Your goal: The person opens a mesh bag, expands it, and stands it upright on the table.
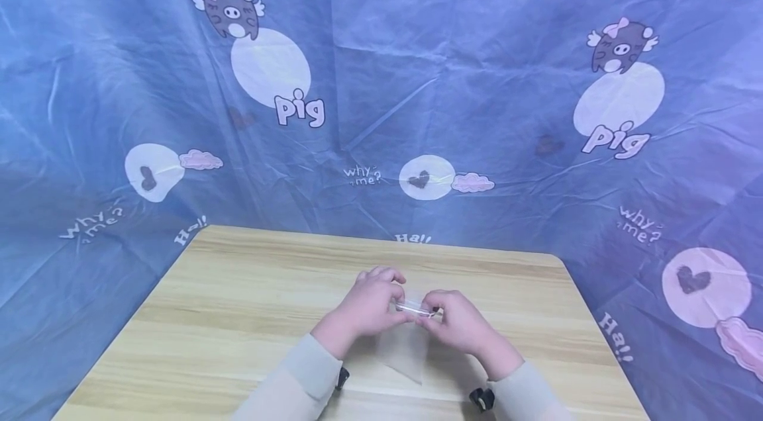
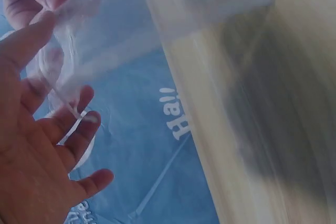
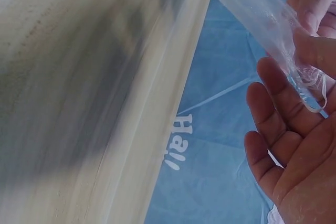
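A sheer whitish drawstring bag (image 1: 402,349) hangs from both hands above the middle of the table, its mouth upward and its body sloping down toward the person. My left hand (image 1: 371,305) pinches one side of the mouth, thumb near the rim and the other fingers spread. On the opposite side, my right hand (image 1: 457,320) holds the rim between thumb and fingers. A thin white cord (image 3: 316,107) loops out at the mouth by the right fingers. In the left wrist view, the see-through bag (image 2: 118,22) shows nothing discernible inside.
The wood-grain table (image 1: 238,288) lies under both hands. A blue printed cloth (image 1: 381,110) rises behind it and along both sides. Dark wrist-worn pieces (image 1: 481,399) show below the sleeves.
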Demonstrator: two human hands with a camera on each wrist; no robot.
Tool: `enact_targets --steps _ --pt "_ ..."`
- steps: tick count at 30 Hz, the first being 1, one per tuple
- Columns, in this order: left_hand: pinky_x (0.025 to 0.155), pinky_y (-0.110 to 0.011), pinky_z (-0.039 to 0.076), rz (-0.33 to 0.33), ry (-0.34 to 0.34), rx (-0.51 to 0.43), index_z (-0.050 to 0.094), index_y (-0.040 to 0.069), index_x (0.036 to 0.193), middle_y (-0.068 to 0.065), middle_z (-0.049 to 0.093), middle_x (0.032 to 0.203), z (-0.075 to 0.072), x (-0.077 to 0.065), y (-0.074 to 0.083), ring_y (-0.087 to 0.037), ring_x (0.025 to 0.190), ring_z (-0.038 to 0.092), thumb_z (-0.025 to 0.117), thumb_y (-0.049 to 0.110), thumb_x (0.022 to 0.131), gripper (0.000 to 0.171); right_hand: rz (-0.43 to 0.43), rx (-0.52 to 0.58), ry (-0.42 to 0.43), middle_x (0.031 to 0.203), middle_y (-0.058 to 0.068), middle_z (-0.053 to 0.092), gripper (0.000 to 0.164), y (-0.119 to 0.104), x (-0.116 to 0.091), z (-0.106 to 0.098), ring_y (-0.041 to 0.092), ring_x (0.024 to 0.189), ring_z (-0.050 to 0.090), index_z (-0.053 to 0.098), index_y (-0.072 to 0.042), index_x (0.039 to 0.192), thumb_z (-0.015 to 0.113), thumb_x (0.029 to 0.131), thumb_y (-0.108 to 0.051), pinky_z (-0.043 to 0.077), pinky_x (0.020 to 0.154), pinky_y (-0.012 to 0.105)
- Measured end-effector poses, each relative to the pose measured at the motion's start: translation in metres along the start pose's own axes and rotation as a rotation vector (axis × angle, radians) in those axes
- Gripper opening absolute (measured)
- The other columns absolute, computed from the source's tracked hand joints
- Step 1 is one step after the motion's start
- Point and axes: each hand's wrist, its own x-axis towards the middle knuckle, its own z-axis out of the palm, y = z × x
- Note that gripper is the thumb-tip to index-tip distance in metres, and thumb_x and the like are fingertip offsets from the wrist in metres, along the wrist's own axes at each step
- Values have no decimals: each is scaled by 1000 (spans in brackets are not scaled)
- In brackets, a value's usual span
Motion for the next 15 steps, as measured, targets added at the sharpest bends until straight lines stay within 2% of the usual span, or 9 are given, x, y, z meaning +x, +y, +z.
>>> enact_targets --steps 3,6,10,15 --pt "105 -47 44 -18 -17 29 66 28 78 9 67 121 -2 -2 -2 -18 118 58 77 58 91 35 -4 -10 4 83 -16 65 20 1 0 -1 5 74 58 68 -22 81 83 90 -13 55 71 31" --pt "96 -42 43 -22 -15 14 60 28 71 14 65 97 -3 -3 -4 -12 98 58 74 59 93 41 -15 -6 6 83 -16 65 21 3 -1 -1 3 72 56 67 -23 80 84 89 -14 53 68 28" --pt "86 -38 41 5 13 -7 51 27 60 17 50 65 -3 -4 -6 -7 73 50 72 61 94 52 -33 27 -2 78 -16 62 24 7 -1 1 3 69 54 65 -24 76 84 90 -18 52 64 26" --pt "86 -39 42 7 22 -29 45 26 55 17 36 52 0 -4 -8 -6 57 42 72 60 95 59 -23 76 -29 75 -16 58 27 7 -1 1 1 67 50 64 -25 73 79 96 -25 49 60 25"
